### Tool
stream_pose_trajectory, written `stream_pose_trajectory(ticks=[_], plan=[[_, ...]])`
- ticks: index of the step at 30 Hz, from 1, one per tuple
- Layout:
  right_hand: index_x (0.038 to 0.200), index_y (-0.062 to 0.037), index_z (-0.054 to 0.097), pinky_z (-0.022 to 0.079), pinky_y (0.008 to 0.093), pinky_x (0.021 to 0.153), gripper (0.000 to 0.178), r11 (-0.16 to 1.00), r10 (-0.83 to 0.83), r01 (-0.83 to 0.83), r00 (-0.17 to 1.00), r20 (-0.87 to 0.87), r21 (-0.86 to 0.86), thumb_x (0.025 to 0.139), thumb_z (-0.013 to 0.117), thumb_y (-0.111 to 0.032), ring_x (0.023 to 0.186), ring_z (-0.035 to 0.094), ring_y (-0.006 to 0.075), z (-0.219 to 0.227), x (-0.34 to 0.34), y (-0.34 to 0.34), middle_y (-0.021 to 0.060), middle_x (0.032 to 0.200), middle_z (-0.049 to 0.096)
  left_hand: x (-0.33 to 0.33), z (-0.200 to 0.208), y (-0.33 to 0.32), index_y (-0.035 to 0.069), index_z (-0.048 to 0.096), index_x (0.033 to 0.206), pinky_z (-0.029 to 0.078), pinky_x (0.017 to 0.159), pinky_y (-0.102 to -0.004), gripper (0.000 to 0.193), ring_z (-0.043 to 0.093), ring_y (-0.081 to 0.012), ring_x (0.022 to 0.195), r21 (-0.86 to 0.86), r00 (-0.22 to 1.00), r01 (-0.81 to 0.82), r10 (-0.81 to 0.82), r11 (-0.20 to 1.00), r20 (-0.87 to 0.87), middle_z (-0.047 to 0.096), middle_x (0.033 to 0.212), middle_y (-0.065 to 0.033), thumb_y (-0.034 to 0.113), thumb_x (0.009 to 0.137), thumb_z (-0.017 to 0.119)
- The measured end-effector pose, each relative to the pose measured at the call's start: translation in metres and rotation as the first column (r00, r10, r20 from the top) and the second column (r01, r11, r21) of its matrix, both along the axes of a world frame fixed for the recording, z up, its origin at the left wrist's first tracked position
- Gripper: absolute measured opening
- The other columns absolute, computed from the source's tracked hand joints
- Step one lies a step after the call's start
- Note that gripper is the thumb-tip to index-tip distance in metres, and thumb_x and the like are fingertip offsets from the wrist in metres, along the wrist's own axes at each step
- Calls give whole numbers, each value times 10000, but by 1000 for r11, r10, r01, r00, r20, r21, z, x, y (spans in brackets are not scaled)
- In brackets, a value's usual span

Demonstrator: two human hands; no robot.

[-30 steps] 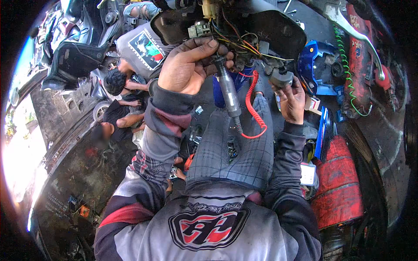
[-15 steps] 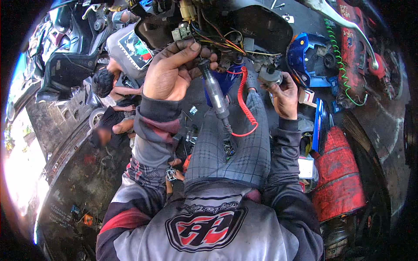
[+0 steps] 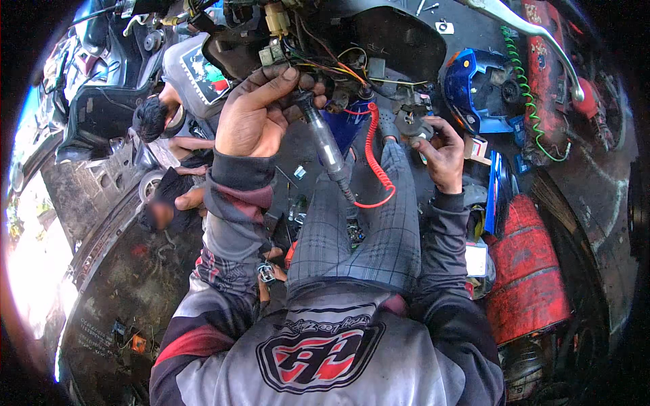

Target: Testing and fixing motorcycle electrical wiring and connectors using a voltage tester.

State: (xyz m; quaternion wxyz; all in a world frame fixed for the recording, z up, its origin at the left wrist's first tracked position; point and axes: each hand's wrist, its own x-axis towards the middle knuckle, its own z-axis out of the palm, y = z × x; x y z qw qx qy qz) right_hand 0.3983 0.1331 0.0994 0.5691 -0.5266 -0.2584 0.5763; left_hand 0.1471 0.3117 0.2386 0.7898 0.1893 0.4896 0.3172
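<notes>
My left hand (image 3: 254,122) is closed, its thumb and fingers pinched around the dark upper end of a test light (image 3: 326,145) beside the motorbike's wiring. The tester has a clear barrel and hangs slanting down to the right. From its lower end runs a red coiled cord (image 3: 372,150) that loops back up toward the wiring. Between the thumb and fingers of my right hand (image 3: 445,152) is a small dark grey, roundish part (image 3: 409,125), whose exact kind I cannot make out. Exposed wires (image 3: 338,68) and a pale connector (image 3: 276,20) lie just beyond my left hand.
A blue fairing (image 3: 474,91) lies at the far right, near a green coiled hose (image 3: 521,81). A red, worn cylinder (image 3: 528,271) lies at my right. To the left, another person (image 3: 193,74) bends low beside black body panels (image 3: 108,108). A silver lever (image 3: 535,34) juts in from above.
The grey part in my right hand has turned, showing a different side. My left hand and the test light have shifted slightly left. The person at left has lowered their head a little.
</notes>
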Motion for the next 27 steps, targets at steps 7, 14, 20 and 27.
stream_pose_trajectory(ticks=[7, 14, 20, 27], plan=[[1084, 63, 598, 552, 303, 833, 319, 996, 84, -84, 993, -86, 5, 805, 747, 28, 1000, 619, 194, 1, -6, 0, 125, 1107, 594, 0, 0, 1, -21, 593, 1058, 572, 854, -453, 134, 664, -318, 963, -10, 1000, 0, 0, 1000, -29, 662, 979, -165, 66, 965, 549], [1102, 58, 582, 545, 293, 832, 348, 998, 56, -54, 998, 40, -33, 800, 753, 37, 1002, 610, 172, 5, -9, 1, 116, 1105, 594, 2, 1, 2, -17, 591, 1056, 569, 858, -454, 130, 664, -317, 960, -11, 999, 10, -11, 1000, -31, 663, 965, -160, 65, 965, 547], [1094, 54, 586, 516, 270, 824, 354, 1000, 16, -14, 995, 97, -26, 788, 764, 40, 999, 600, 156, 14, -10, 3, 99, 1077, 602, 3, 5, 2, -34, 601, 1031, 586, 818, -441, 120, 680, -301, 913, -22, 998, -20, 18, 1000, -64, 670, 939, -162, 45, 947, 565], [1097, 58, 571, 522, 280, 813, 327, 999, 25, -26, 996, 86, 19, 816, 737, 32, 938, 622, 155, 13, -7, 4, 109, 1062, 604, 5, 6, 3, -31, 610, 1026, 589, 813, -438, 116, 691, -306, 892, -47, 998, -45, 43, 998, -39, 682, 974, -192, 32, 939, 569]])
